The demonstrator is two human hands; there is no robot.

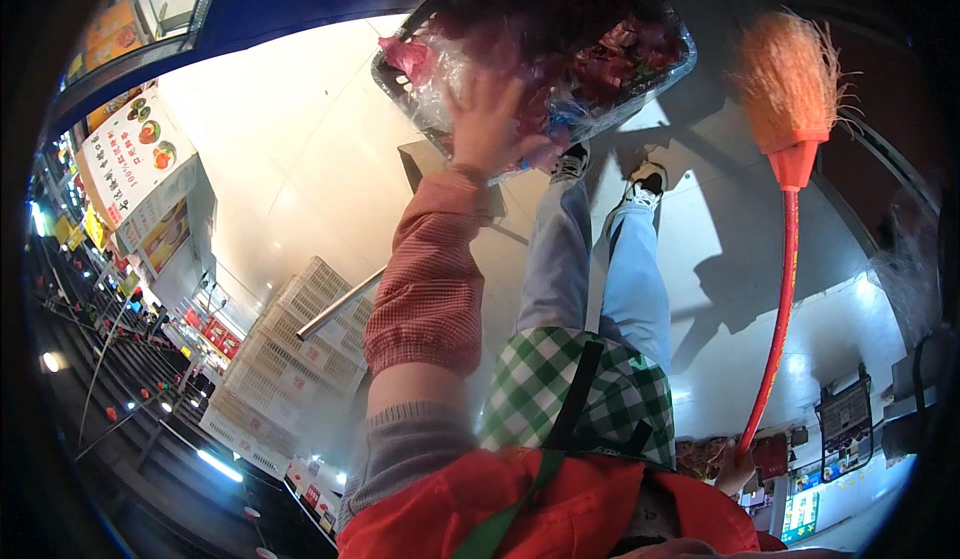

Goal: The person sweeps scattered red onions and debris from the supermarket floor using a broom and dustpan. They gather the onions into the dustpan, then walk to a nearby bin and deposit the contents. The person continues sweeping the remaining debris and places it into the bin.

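My left hand (486,120), in a pink ribbed sleeve cover, reaches down with fingers spread onto the heap in a dark plastic bin (686,52). Clear plastic film (450,71) lines the bin and hangs over its rim. Reddish-purple scraps (615,52) fill it, blurred and partly in deep shadow; a pink piece (409,58) sticks up at the left corner. Low on the right, my right hand (733,470) is closed around the red handle of a broom (787,281). The broom's orange bristle head (789,82) points away from me.
Stacked white plastic crates (292,364) stand to the left, with a metal rod (341,304) slanting before them. Farther left is a printed white box (135,161). My shoes (646,184) are close to the bin on the pale tiled floor (300,123). A folding chair (846,424) appears lower right.
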